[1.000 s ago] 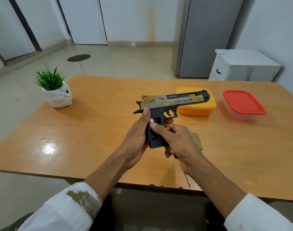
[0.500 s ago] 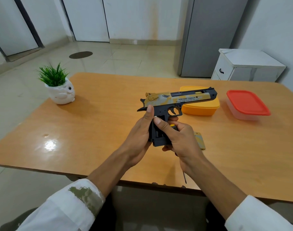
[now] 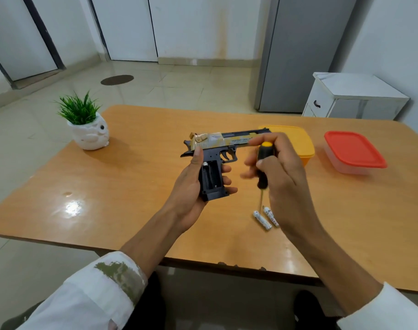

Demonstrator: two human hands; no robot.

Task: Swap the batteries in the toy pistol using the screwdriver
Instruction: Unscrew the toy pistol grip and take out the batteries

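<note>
My left hand [image 3: 191,186] grips the black grip of the toy pistol [image 3: 217,148], a black and tan gun held above the table with its barrel to the right. The battery compartment in the grip is uncovered and one white battery end shows at its top. My right hand [image 3: 281,172] holds the black-and-yellow screwdriver [image 3: 262,167] upright, its tip pointing down, to the right of the pistol and apart from it. Two white batteries [image 3: 266,217] lie on the table below the screwdriver tip.
On the wooden table [image 3: 131,191] stand a small potted plant [image 3: 86,125] at the left, a yellow box [image 3: 298,144] behind the pistol and a red-lidded box [image 3: 353,151] at the right. A white cabinet [image 3: 355,96] stands beyond the table.
My right hand has left the pistol's grip and moved right with the screwdriver. The battery compartment now shows uncovered, and two batteries have come into view on the table.
</note>
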